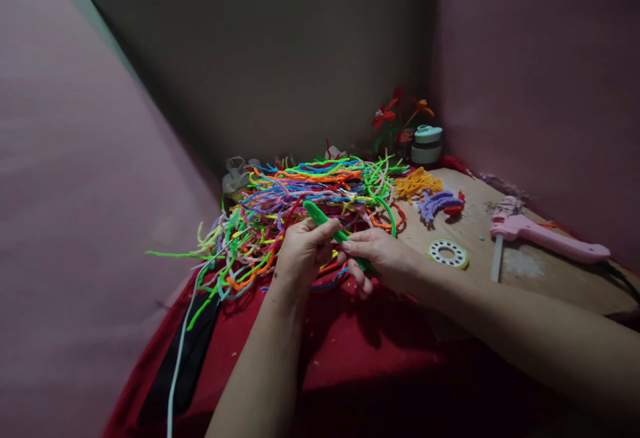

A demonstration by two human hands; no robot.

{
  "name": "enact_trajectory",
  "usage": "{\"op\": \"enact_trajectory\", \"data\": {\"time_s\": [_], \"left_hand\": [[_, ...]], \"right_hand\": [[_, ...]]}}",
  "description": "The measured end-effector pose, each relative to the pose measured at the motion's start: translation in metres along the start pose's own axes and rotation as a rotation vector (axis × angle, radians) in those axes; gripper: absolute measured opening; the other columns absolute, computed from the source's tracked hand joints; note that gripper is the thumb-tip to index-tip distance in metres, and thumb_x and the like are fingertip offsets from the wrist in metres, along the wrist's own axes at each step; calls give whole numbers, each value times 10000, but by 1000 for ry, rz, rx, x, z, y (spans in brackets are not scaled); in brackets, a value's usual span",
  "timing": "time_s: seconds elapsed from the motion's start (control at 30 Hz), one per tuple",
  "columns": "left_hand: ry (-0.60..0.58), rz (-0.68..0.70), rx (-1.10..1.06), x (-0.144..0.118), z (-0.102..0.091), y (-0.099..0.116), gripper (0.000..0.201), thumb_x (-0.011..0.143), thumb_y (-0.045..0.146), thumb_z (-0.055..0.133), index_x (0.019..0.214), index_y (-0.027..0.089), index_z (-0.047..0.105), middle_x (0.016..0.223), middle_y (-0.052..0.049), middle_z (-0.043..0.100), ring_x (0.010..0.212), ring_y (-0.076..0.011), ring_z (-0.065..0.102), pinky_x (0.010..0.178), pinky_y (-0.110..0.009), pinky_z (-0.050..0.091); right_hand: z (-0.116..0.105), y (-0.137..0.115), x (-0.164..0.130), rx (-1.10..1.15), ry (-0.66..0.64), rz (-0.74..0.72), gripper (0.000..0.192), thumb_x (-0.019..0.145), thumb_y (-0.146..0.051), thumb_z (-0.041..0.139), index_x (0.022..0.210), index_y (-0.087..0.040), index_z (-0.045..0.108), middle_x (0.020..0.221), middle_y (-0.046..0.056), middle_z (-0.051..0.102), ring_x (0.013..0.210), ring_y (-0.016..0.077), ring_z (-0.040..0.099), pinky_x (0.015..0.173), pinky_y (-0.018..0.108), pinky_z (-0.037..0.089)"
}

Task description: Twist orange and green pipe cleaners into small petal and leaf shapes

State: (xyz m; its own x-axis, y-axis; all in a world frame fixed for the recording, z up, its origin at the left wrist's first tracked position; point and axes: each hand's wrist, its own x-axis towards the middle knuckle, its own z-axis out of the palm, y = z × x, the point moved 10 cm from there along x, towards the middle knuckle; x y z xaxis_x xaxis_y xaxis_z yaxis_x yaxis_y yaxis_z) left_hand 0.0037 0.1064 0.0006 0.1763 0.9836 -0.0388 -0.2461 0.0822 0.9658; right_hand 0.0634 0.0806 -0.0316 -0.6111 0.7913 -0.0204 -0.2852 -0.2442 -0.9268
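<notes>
Left hand (304,246) and right hand (376,257), both closed on one green pipe cleaner (327,221) held slanted between them, above a red cloth (350,351). Just behind: a tangled pile (300,201) of coloured pipe cleaners. To the right, on the counter (540,278): a white ring (447,253) and a pink glue gun (545,235).

Home craft corner: pipe cleaners (310,191), glue gun (545,235), pink walls (540,65).
</notes>
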Motion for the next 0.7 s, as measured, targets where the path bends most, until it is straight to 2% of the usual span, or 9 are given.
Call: {"op": "enact_trajectory", "data": {"time_s": [0.07,0.17,0.27,0.4,0.47,0.57,0.7], "left_hand": [[-5,16,-19,1,-6,6,250,656,283,722,648,149,512,376,103,338,293,-10,228,320,-151,185],[38,55,-20,3,-19,15,286,658,297,720,620,160,472,386,94,357,308,-17,258,336,-152,206],[182,185,57,3,-34,28,314,653,313,719,581,164,452,378,93,355,308,-21,266,335,-162,197],[407,377,193,-5,-46,42,237,626,270,727,583,140,533,433,81,423,363,-25,348,367,-162,273],[425,380,206,-6,-45,40,227,628,267,720,576,139,540,440,83,418,368,-25,348,376,-163,292],[384,335,211,-4,-41,36,235,657,293,698,581,149,530,395,93,366,321,-24,292,333,-170,232],[373,319,189,-5,-41,37,248,661,280,699,582,156,500,390,88,381,302,-28,299,314,-173,201]], "right_hand": [[3,3,2,32,-27,39,223,789,-342,518,746,-127,551,370,-39,514,261,96,430,324,224,418],[7,-2,6,15,-47,60,203,790,-314,519,723,-126,557,359,-46,494,247,88,408,314,216,411],[10,-9,11,-28,-56,32,200,782,-298,521,705,-120,569,345,-48,480,237,74,392,304,187,382],[5,-3,15,-50,0,23,219,782,-316,518,694,-121,567,342,-54,468,234,75,380,295,192,378],[0,3,13,-19,24,24,227,782,-336,529,717,-122,569,346,-61,462,241,72,377,306,195,387],[-7,3,9,55,54,-2,204,769,-322,556,764,-119,575,375,-71,469,257,57,365,332,197,405],[-10,3,5,84,53,15,185,774,-301,560,756,-117,575,407,-63,488,272,51,367,334,200,404]]}}
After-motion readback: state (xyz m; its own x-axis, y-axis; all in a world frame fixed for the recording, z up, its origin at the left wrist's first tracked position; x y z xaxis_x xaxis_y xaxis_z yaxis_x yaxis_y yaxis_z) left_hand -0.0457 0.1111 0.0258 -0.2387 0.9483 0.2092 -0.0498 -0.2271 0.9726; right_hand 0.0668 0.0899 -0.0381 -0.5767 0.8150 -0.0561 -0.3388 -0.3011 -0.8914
